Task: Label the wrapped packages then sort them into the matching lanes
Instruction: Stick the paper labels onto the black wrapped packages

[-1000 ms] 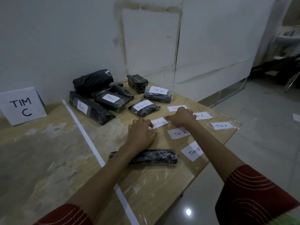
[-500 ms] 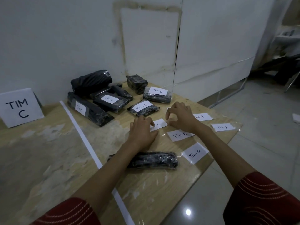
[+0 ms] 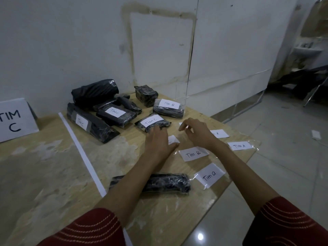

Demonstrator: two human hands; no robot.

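4 black film-wrapped packages [image 3: 124,119] bear white labels (3 Tim C, 1 Tim B). The long unlabelled black package [image 3: 168,183] lies nearest the person, and all lie right of the white tape strip [image 3: 83,153], apparently unsorted. The left hand [image 3: 157,144] presses flat on a white paper label [image 3: 173,139]; the right hand [image 3: 197,134] hovers beside it, fingers curled, grip indeterminate.

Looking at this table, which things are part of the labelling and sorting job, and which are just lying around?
Job: unlabelled black package; loose Tim B label; Tim A label; labelled Tim C package; TIM C sign; white lane tape.
Lying about: white shelf; white scrap on the floor.
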